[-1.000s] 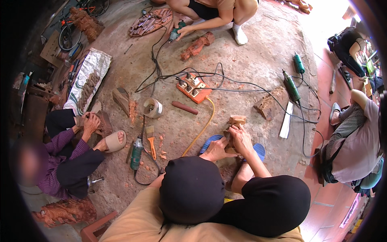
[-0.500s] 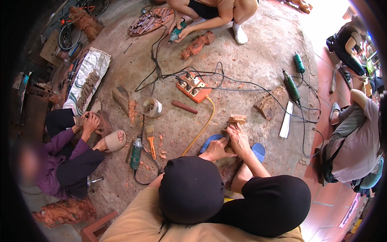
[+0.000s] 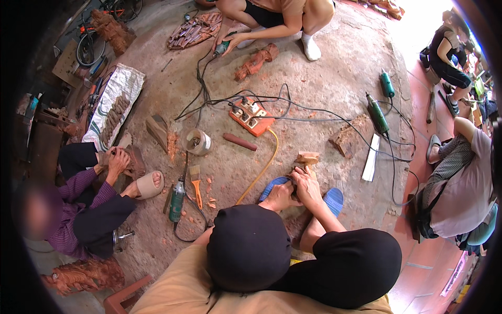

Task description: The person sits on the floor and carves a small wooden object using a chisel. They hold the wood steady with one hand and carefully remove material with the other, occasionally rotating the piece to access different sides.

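Sweeping across the floor first, we spot the orange power strip, far and left: its yellow cord curves past our left sandal, and one careless shuffle might snag it. Now to our left hand and right hand, bunched together at the near side of the wooden block, straight ahead of us; clamped on it or merely pressing, we can't tell. Uneven pressure could tip that block and make us slip. Smallest, the wood chips at left might skid underfoot.

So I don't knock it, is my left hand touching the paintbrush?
Apart: the head view shows floor and yellow cable between your left hand and paintbrush.
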A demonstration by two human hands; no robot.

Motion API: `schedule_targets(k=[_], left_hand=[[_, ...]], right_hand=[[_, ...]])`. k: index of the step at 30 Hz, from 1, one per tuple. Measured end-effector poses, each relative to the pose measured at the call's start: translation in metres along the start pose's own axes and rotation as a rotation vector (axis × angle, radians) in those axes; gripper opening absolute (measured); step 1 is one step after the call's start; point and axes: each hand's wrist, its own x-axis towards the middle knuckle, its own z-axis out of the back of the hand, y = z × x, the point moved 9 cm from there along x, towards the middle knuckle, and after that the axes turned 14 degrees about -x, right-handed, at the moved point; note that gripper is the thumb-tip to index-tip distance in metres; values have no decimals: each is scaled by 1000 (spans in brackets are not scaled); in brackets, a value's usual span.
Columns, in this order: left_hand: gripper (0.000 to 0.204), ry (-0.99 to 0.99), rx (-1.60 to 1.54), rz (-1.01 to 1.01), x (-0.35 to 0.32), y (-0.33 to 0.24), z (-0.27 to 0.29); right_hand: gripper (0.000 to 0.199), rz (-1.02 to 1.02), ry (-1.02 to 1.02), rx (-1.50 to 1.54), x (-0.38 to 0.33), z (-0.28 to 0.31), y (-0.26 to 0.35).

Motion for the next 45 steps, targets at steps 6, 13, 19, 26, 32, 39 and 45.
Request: schedule_targets(k=[6,13,19,26,32,39,45], left_hand=[[64,24,29,45,-8,10,2],[60,31,10,59,-1,5,-2],[59,0,43,16,-2,-3,4],[58,2,24,18,0,-4,4],[55,-22,-13,10,0,-4,4],[50,292,-146,229,7,8,-1],[44,247,-170,526,139,0,190]], right_hand=[[42,27,-7,52,-7,17,17],[44,-21,-31,62,-7,19,9],[43,-17,-70,74,-8,11,8],[42,-26,-76,80,-9,11,6],[40,-35,-96,75,-9,15,7],[36,-31,-167,93,-11,19,12],[36,-41,-186,91,-15,15,-4]])
